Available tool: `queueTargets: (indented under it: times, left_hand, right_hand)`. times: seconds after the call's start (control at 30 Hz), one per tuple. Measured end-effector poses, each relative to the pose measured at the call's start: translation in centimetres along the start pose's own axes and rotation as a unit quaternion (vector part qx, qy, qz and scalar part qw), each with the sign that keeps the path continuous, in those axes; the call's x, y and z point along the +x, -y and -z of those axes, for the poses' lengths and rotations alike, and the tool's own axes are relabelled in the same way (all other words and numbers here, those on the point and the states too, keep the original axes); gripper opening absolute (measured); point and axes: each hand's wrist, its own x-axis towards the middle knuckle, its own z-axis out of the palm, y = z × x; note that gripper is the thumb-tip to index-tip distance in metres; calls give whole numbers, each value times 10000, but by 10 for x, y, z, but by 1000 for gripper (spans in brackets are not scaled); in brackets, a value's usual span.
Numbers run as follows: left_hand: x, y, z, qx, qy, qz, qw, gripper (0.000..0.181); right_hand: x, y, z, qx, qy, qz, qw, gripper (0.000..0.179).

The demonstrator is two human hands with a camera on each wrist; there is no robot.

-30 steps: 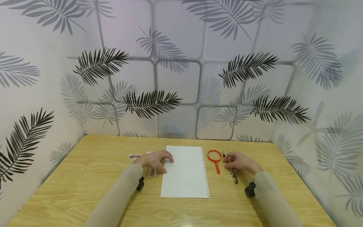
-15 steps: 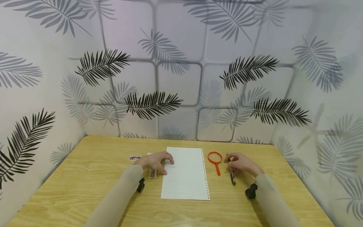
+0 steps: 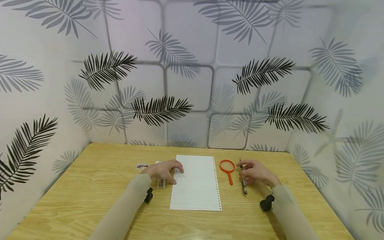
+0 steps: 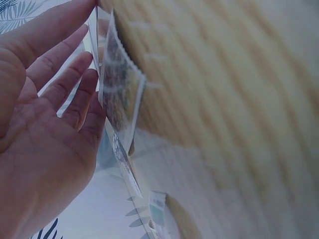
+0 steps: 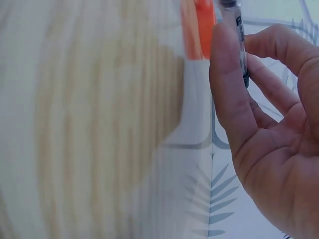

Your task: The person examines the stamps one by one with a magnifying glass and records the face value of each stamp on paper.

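My right hand (image 3: 257, 172) pinches a slim pen (image 3: 244, 187) between thumb and fingers. In the right wrist view the pen (image 5: 241, 37) shows clear and dark parts, with part of it behind the thumb. A red-orange magnifying glass (image 3: 230, 177) lies just left of that hand. My left hand (image 3: 160, 169) rests with relaxed, spread fingers at the left edge of a lined white sheet (image 3: 195, 191). Partly under this hand is a small picture piece (image 3: 161, 183) like a postage stamp; its scalloped edge (image 4: 119, 87) shows in the left wrist view.
Another small picture piece (image 3: 142, 166) lies left of my left hand. The sheet has a row of holes along its right edge and faint writing near the left fingers. A leaf-patterned wall (image 3: 186, 133) stands behind the wooden table (image 3: 75, 186).
My right hand has taken hold of the pen and turned it, its near end swinging slightly left so that it stands more upright in view. The left hand stays in place.
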Motion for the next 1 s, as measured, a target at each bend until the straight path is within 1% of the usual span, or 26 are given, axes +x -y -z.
queueTargets:
  times: [0.13, 0.27, 0.43, 0.5, 0.57, 0.63, 0.7, 0.77, 0.9, 1.0]
  left_hand:
    - [0, 2, 1, 19, -11, -28, 10000, 38]
    - [0, 3, 1, -10, -13, -31, 10000, 38]
    - [-1, 1, 1, -57, -10, -7, 10000, 38]
    - [0, 0, 0, -47, 23, -56, 10000, 38]
    - [1, -1, -1, -12, 64, -108, 9999, 38]
    - [2, -1, -1, 79, 98, -153, 9998, 38]
    - [2, 0, -2, 139, 94, -146, 9998, 38]
    - [2, 1, -1, 175, 87, -113, 9997, 38]
    - [1, 2, 0, 134, 85, -125, 9998, 38]
    - [0, 2, 1, 121, 74, -163, 9998, 38]
  right_hand:
    - [2, 4, -3, 69, 1, 114, 9999, 52]
    - [6, 8, -6, 173, 128, 260, 9994, 53]
    - [8, 11, -11, 366, 423, 523, 9971, 56]
    - [7, 11, -13, 376, 511, 612, 9961, 56]
    - [6, 11, -15, 385, 558, 621, 9958, 54]
    - [4, 13, -18, 397, 549, 498, 9965, 52]
    - [4, 16, -22, 423, 590, 418, 9965, 51]
    - [6, 20, -27, 579, 711, 385, 9950, 50]
    - [10, 27, -35, 938, 973, 467, 9897, 48]
    - [14, 30, -39, 903, 1061, 611, 9884, 48]
